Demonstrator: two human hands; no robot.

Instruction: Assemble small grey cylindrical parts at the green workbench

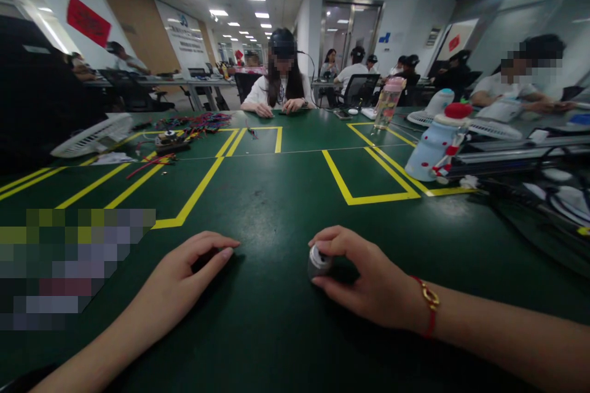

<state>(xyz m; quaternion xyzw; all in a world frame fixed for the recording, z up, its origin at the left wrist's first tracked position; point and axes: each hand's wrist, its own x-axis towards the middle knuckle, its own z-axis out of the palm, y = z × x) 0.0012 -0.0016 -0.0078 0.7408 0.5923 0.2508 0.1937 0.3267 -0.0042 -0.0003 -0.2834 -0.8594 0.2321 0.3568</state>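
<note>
My right hand (357, 267) grips a small grey cylinder (318, 264) between thumb and fingers. Its silver-coloured top shows a dark spot, and it stands upright on or just over the green table; its exact kind I cannot make out. A red cord bracelet with a gold piece circles that wrist. To the left, my left hand (196, 264) rests low over the tabletop. Its index finger and thumb reach forward, tips near each other, with nothing seen between them. The other fingers of this hand are mostly hidden.
Yellow tape lines (382, 200) mark the green table (271, 196). Tangled coloured wires (203, 123) and a white fan (94, 135) lie at far left. A blue bottle (426, 150) and a pink-lidded bottle (388, 104) stand right. Someone (281, 83) sits opposite.
</note>
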